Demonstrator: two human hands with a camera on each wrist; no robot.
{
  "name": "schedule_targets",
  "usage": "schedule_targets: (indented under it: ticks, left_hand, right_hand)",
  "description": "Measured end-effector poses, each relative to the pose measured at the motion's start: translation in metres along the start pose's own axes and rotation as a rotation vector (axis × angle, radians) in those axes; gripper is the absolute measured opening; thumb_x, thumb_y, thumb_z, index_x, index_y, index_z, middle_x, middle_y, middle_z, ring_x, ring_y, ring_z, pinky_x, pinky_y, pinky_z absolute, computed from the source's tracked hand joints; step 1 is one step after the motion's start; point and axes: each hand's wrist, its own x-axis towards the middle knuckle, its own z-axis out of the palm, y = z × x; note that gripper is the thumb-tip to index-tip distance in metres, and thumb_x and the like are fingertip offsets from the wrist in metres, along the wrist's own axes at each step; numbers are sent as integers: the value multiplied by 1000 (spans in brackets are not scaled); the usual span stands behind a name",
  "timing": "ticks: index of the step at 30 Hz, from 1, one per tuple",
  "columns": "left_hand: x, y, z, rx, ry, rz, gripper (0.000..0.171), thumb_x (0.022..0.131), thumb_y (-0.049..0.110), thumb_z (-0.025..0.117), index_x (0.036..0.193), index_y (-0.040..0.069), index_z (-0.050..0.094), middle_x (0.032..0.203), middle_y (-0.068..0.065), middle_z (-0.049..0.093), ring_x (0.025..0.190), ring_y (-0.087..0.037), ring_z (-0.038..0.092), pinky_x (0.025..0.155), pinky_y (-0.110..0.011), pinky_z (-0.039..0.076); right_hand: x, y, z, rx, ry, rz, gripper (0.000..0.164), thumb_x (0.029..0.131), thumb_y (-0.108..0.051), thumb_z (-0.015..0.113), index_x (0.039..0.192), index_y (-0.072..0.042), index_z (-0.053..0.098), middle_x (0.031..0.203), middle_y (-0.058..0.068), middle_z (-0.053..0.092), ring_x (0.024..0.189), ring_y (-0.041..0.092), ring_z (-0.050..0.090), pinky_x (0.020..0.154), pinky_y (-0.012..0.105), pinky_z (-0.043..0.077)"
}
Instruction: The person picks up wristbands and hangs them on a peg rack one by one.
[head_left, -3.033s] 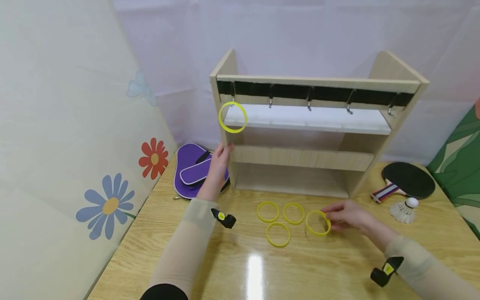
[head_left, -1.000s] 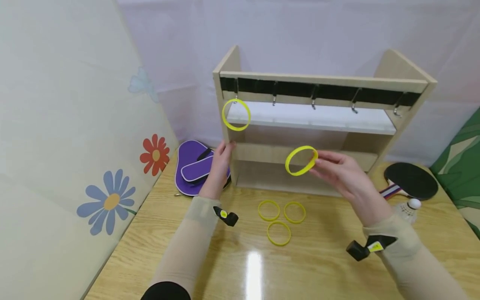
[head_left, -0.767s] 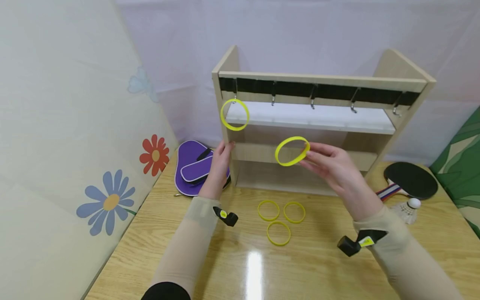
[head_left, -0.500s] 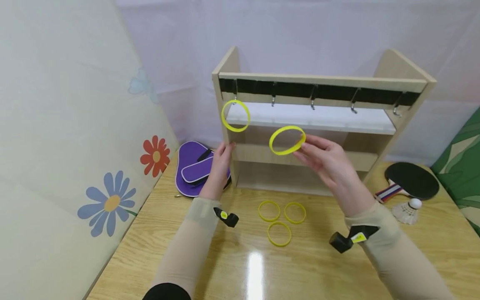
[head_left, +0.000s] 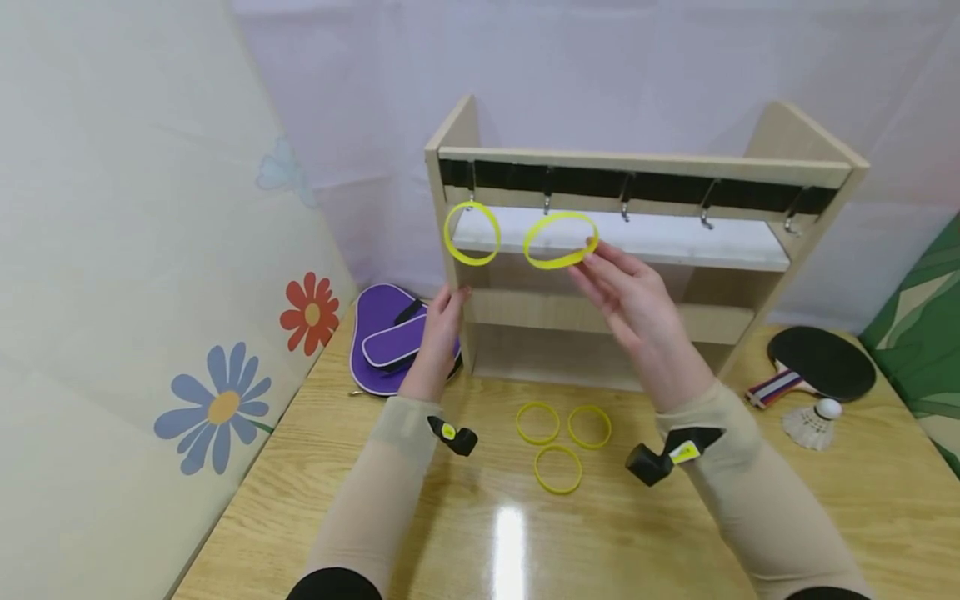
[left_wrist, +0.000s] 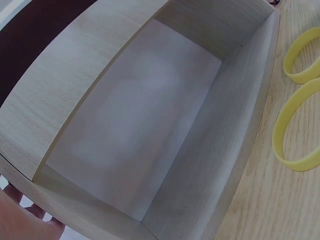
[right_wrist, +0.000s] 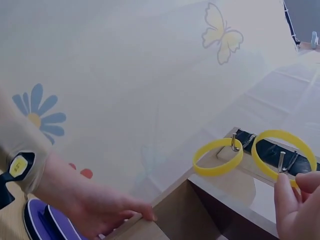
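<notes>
My right hand (head_left: 637,304) pinches a thin yellow ring (head_left: 551,263) between thumb and fingers, tilted in the air. It hangs just below the second metal hook (head_left: 547,202) from the left, in front of the white ledge. In the right wrist view the held ring (right_wrist: 282,133) encircles a hook in outline. Another yellow ring (head_left: 472,262) hangs from the leftmost hook. My left hand (head_left: 438,333) grips the left side panel of the wooden shelf (head_left: 607,312), its fingers behind the panel in the left wrist view. Three more yellow rings (head_left: 558,492) lie on the table.
A purple zipped paddle case (head_left: 375,312) lies left of the shelf. A black table tennis paddle (head_left: 821,362) and a white shuttlecock (head_left: 808,427) lie to the right. Further hooks line the black strip (head_left: 667,189). A flowered wall (head_left: 225,208) borders the table's left.
My right hand has lifted the ring off the table at the right and carried it up and leftward to the second hook. My left hand has kept its grip on the shelf.
</notes>
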Motion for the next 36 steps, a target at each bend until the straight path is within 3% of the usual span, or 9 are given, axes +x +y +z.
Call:
schedule_targets:
  ticks: [10,17,24,36]
  left_hand:
    - [-1,0,2,-2,24,-5,46,99,26,48,143,13,50,140,-19,52,127,-26,46,114,-44,31]
    - [0,0,2,0,35,12,46,98,25,49,142,12,52,140,-14,53,130,-24,44,115,-43,29]
    - [-1,-1,2,17,35,12,46,99,26,49,143,14,51,142,-16,52,129,-25,44,115,-44,30]
    - [-1,0,1,23,26,10,47,99,26,48,145,14,50,143,-14,51,133,-25,42,116,-44,28]
  right_hand:
    - [8,13,11,86,69,-11,20,92,13,56,105,2,65,109,16,67,87,21,73,81,26,57]
    - [11,21,13,96,119,-44,22,90,13,58,107,2,66,101,15,71,82,21,74,77,27,58]
    - [13,26,11,59,169,-54,20,89,10,62,104,-1,70,105,14,70,83,20,74,78,27,58]
    - [16,32,8,-14,121,-53,22,91,14,56,93,-3,70,94,11,73,77,22,74,74,31,59]
